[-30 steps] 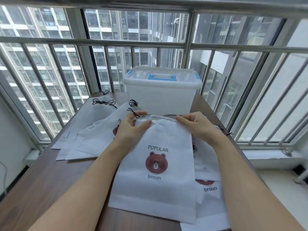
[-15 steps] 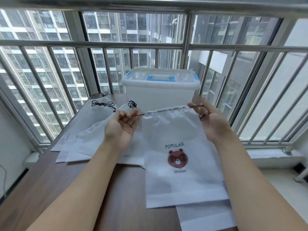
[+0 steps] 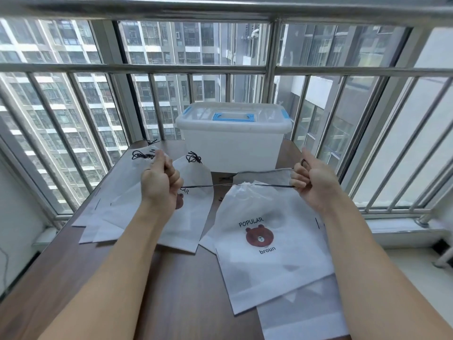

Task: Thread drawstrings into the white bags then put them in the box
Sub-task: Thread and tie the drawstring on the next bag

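Observation:
A white bag [image 3: 267, 251] with a brown bear print hangs from a dark drawstring [image 3: 213, 186] stretched level between my hands. Its mouth is gathered into puckers near my right hand. My left hand [image 3: 160, 182] grips the string's left end in a fist. My right hand [image 3: 311, 180] grips the right end beside the bag's mouth. The white lidded box [image 3: 232, 143] with blue handle stands closed at the table's far edge, behind the bag.
Several white bags with knotted black drawstrings [image 3: 144, 192] lie fanned on the brown table [image 3: 181, 290] at left. More white bags [image 3: 301, 320] lie under the held one at right. Metal window bars [image 3: 147, 68] close off the far side.
My hands pulled apart, drawing the string taut and gathering the bag's mouth. The bag has shifted right and lower, with its top bunched toward my right hand.

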Motion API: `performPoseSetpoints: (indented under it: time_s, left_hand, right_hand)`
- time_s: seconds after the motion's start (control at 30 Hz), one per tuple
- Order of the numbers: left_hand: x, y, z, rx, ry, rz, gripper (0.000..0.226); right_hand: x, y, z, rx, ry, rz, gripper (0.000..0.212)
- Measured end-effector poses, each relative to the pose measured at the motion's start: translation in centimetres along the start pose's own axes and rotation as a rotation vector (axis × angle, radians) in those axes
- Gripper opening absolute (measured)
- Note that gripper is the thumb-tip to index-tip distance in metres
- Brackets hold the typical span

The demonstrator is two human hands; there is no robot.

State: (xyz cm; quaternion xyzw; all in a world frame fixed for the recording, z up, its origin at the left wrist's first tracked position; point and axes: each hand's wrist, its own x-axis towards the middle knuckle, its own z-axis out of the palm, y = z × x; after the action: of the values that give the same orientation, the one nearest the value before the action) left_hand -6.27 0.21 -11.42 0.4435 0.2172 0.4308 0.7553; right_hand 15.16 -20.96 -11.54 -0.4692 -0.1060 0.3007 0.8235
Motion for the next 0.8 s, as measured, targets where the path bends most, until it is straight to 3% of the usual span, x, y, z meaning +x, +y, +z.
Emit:
performPoseSetpoints:
  time_s: [0.1, 0.2, 0.27, 0.43, 0.6, 0.73, 0.8]
  left_hand:
    - [-1.1, -0.5, 0.9, 0.029, -0.090, -0.055, 0.052]
    - [-2.3, -1.2, 2.6, 0.042, -0.244, -0.129, 0.052]
    - [-2.9, -1.3, 3.9, 0.100, -0.361, -0.211, 0.046]
    - [-3.2, -1.1, 5.8, 0.349, -0.403, -0.104, 0.035]
    - [-3.9, -2.6, 5.8, 0.415, -0.340, -0.011, 0.036]
    - [-4.3, -3.6, 5.5, 0.508, -0.395, 0.026, 0.050]
    - [-4.5, -3.8, 5.6, 0.554, -0.448, 0.012, 0.059]
  right_hand:
    - [-1.4, 0.2, 1.8, -0.155, -0.277, -0.009, 0.037]
    - [-2.6, 1.0, 3.5, -0.224, -0.504, -0.067, 0.007]
    - [-3.2, 1.4, 4.2, -0.219, -0.572, -0.087, 0.013]
    - [-3.8, 2.0, 5.3, -0.303, -0.592, -0.110, 0.022]
    - [-4.4, 2.7, 6.0, -0.354, -0.620, -0.183, 0.039]
    - [-4.3, 3.4, 6.6, -0.575, -0.476, -0.504, 0.020]
    - [-4.3, 3.7, 6.9, -0.655, -0.483, -0.624, 0.019]
